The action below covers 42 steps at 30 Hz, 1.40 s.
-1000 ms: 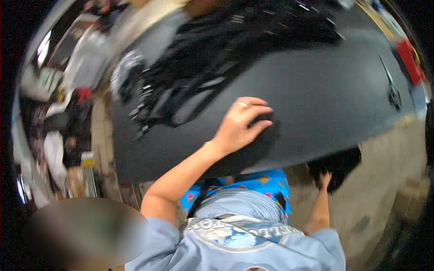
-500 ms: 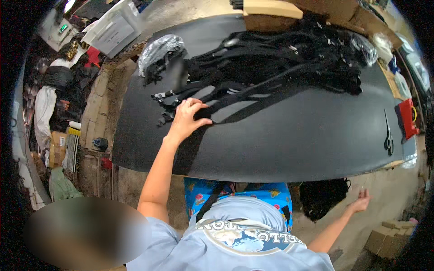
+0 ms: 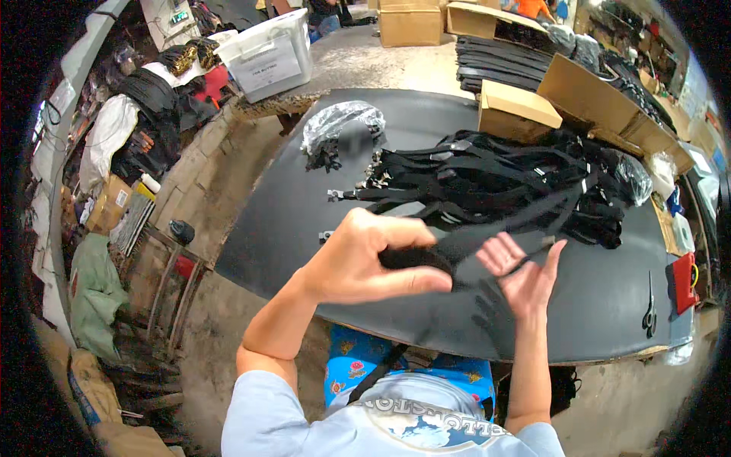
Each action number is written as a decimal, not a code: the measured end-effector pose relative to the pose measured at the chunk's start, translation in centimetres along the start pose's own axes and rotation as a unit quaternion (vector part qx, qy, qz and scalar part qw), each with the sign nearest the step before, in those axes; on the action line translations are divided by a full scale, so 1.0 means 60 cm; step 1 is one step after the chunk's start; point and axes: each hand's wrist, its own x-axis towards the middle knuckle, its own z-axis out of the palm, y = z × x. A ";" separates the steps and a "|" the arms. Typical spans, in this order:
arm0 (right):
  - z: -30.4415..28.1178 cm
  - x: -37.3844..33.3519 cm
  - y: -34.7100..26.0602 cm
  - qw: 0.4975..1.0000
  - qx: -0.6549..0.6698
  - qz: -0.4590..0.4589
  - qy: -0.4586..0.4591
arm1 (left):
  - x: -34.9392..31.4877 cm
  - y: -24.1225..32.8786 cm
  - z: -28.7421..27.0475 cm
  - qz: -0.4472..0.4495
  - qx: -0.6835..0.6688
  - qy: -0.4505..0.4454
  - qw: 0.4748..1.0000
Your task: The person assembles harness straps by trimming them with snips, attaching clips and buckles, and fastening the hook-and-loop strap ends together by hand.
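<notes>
Workshop: cluttered, with a bare floor point(image 3: 221, 327), a green cloth point(image 3: 95, 286) on the left and a translucent tub point(image 3: 266, 65) past the far left corner of the work area.
Table point(image 3: 274, 244): broad and dark-topped, before the person.
Left hand point(image 3: 350, 263): raised over the near part of the table, fingers and thumb curled around a black strap point(image 3: 415, 260).
Right hand point(image 3: 525, 286): palm up, fingers extended and thumb spread wide.
Held strap: between the two hands, above the table; motion blurs it toward the right hand, so I cannot tell whether it touches there.
Strap pile point(image 3: 480, 179): black, spread across the far half, with pale metal pieces at its left end.
Clear bags: one point(image 3: 343, 118) left of the pile, another point(image 3: 632, 179) at its right end.
Cartons: a small one point(image 3: 518, 110) just behind the pile, a larger open one point(image 3: 609, 103) beside it.
Scissors point(image 3: 649, 308): lying at the right, near a red object point(image 3: 684, 282).
</notes>
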 end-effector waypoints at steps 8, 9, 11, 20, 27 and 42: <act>-0.090 -0.005 -0.212 0.979 0.074 -0.184 0.036 | -0.125 0.019 -0.097 -0.162 -0.192 0.152 0.956; -0.100 -0.021 -0.238 0.978 0.001 -0.207 0.027 | -0.134 0.005 -0.101 -0.177 -0.178 0.174 0.952; -0.079 -0.051 -0.285 0.957 -0.130 -0.255 0.043 | -0.133 -0.022 -0.117 -0.236 -0.143 0.138 0.951; -0.042 -0.201 -0.432 0.841 -0.302 -0.359 0.271 | -0.078 -0.182 0.025 -0.409 -0.084 -0.102 0.903; -0.236 -0.304 -0.436 0.543 -0.464 -0.302 0.631 | -0.096 -0.292 0.143 -0.292 0.004 -0.114 0.950; -0.104 -0.249 -0.220 0.179 -0.792 -0.326 0.484 | -0.138 -0.302 0.109 -0.252 0.137 0.025 0.958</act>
